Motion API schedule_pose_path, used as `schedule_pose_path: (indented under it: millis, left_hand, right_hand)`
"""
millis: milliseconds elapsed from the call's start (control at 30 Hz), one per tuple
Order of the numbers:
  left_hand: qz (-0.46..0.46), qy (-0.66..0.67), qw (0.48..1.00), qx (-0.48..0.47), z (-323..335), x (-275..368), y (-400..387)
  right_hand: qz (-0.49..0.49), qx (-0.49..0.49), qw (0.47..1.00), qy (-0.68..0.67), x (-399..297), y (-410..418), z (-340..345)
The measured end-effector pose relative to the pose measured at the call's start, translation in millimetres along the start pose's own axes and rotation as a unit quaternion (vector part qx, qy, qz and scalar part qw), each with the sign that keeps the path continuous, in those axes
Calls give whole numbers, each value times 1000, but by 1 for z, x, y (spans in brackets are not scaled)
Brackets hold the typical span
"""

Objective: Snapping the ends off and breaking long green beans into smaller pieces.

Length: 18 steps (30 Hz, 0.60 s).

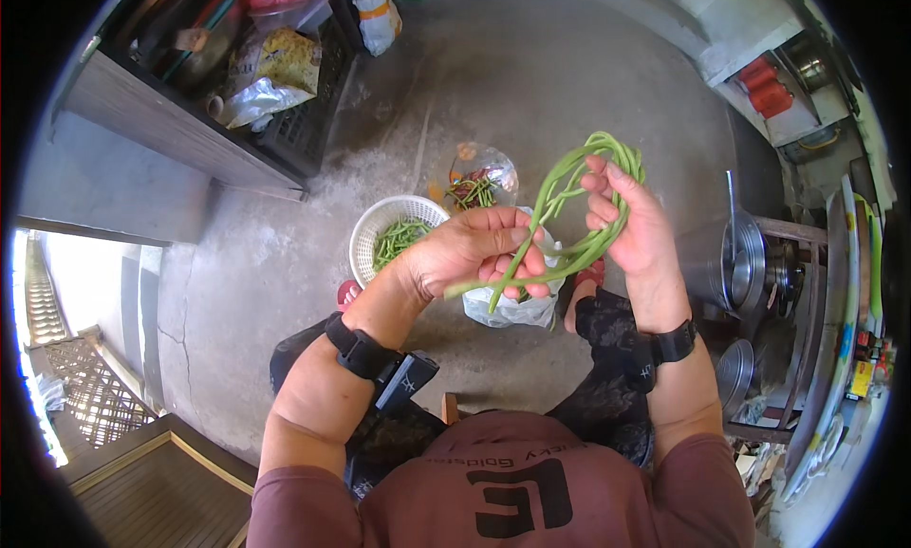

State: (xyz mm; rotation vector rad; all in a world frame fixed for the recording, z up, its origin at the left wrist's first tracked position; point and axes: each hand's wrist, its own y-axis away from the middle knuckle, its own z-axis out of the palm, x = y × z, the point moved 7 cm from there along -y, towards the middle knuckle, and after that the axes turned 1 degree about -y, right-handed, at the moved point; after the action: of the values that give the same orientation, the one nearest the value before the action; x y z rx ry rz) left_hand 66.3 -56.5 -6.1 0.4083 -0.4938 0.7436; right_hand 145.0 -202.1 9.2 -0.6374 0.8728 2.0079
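A looped bundle of long green yardlong beans (569, 256) is held up between my hands. My right hand (626, 206) grips the coil at its right side, fingers curled around the pods. With thumb and fingers, my left hand (491, 245) pinches the bean ends, which cross and stick out toward me. Below on the floor, a white plastic bag (509, 312) stands between my feet, partly hidden by the hands. Left of it is a white plastic colander basket (363, 242) with cut green bean pieces (398, 240) inside. Behind my left hand lies a clear plastic bag (498, 165) with bean scraps on it.
A wooden rack with steel pots (744, 270) stands at the right. At upper left, a shelf (178, 132) holds bags and a dark plastic crate (302, 132). A wooden panel (164, 491) lies at lower left. The floor (527, 78) is concrete.
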Motion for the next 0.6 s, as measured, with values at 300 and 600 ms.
schedule_pose_path:
  millis: [300, 600]
  left_hand:
    - [98, 49, 988, 104, -18, 23, -13]
    - [104, 65, 982, 144, -24, 29, -11]
  right_hand:
    - [54, -53, 997, 1, -6, 9, -5]
    - [29, -135, 990, -27, -40, 28, -1]
